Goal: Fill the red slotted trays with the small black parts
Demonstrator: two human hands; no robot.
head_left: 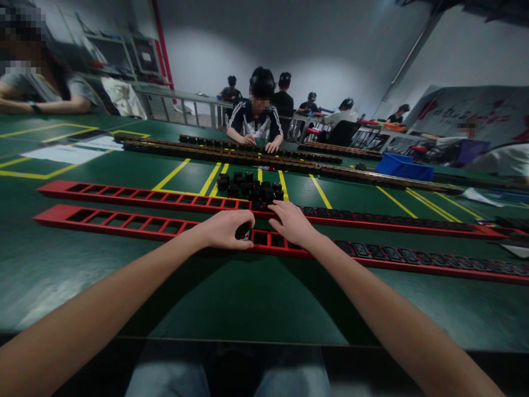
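My left hand [223, 227] is curled over the near red frame [53, 214], thumb and fingers closing around a small dark piece [242, 231]. Its outline is partly hidden, but I judge it light, stiff and blocky, probably smooth hard plastic that could slip if pinched at a corner. I would take it by two opposite side walls, with the thumb pad flat on the side nearest me, and keep pressure off its top face, where small parts might scratch or snap.

My left wrist is low, the palm turned inward and down, the forearm slanting in from my left. My right hand [292, 223] reaches across the near frame towards the far red frame [58, 188], palm down, fingers forward and loosely bent, the thumb apart from them. Its fingertips are beside loose black blocks [256, 193]; I cannot tell whether they pinch one.

Those blocks lie heaped on the green tabletop [231, 298], just beyond the far frame. To my right, black units [376, 251] fill the near frame's slots, while several slots towards its left end show bare. Another person [264, 113] works across from me.
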